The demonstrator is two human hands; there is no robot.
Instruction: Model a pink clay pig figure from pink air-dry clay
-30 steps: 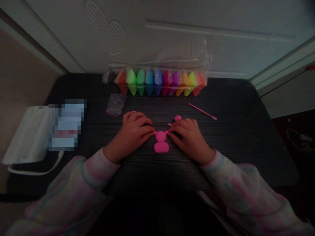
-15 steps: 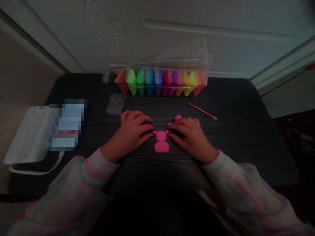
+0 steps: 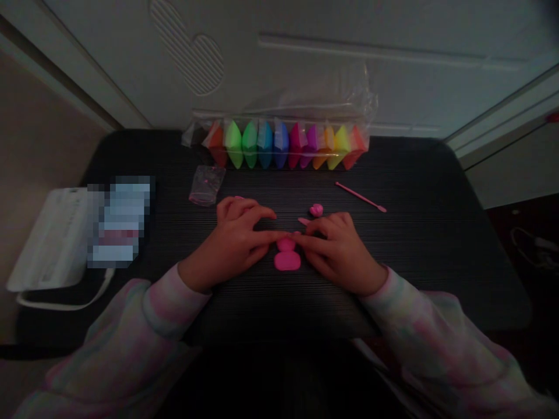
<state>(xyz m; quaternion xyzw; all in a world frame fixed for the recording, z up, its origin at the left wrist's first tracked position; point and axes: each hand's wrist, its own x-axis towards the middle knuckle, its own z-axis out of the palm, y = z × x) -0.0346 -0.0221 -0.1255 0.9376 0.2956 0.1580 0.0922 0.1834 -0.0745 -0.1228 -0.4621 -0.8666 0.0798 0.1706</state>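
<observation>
A small pink clay figure (image 3: 287,260) lies flat on the dark table, with a rounded head above a wider body. My left hand (image 3: 238,241) comes in from the left, fingers apart, its index fingertip on the top of the head. From the right, my right hand (image 3: 334,247) touches the head's upper right with its outstretched index finger; its other fingers are bent. The figure's ears are mostly covered by the fingertips. A pointed pink piece (image 3: 303,221) sticks out beside my right fingers. Just above it sits a small pink clay lump (image 3: 316,210).
A clear package of colourful clay packets (image 3: 281,145) stands along the back of the table (image 3: 419,244). A pink modelling tool (image 3: 360,196) lies at the right. A small clear bag (image 3: 207,185) is at the left, near a white box (image 3: 50,238) and a blurred phone-like device (image 3: 120,221) with a cable.
Both index fingers have moved inward from the sides of the figure's head onto its top, now covering the ears. The clay lump is more exposed beside my right hand.
</observation>
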